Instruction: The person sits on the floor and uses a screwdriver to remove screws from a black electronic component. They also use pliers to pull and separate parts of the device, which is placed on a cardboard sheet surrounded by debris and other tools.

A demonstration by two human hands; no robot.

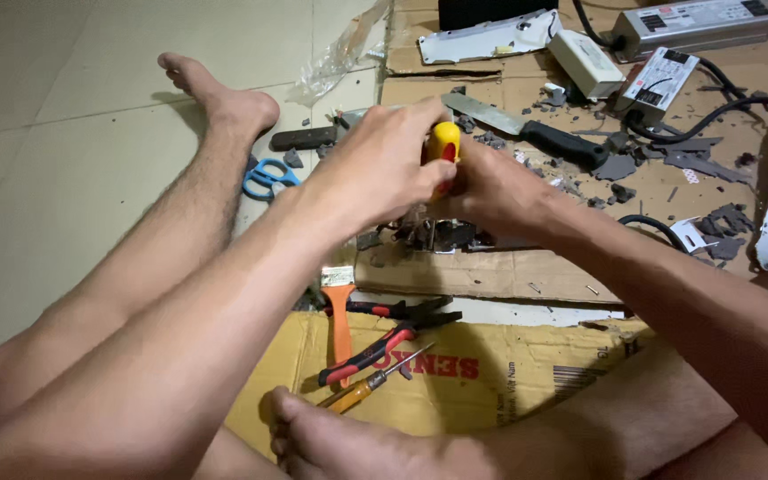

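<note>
My left hand (382, 164) is closed around the yellow handle of a screwdriver (444, 142), held upright over a small metal device (442, 235) on the cardboard. My right hand (495, 191) grips the same spot from the right, pressed against the left hand and the tool's lower part. The screwdriver's shaft and tip are hidden by both hands. Only the device's lower edge shows below my fingers.
Red-and-black pliers (384, 342), an orange screwdriver (371, 387) and an orange-handled brush (340, 311) lie near my foot. A knife with a black handle (526, 129), blue scissors (267, 176), grey debris, power supply boxes (704, 22) and cables lie around the cardboard (491, 276).
</note>
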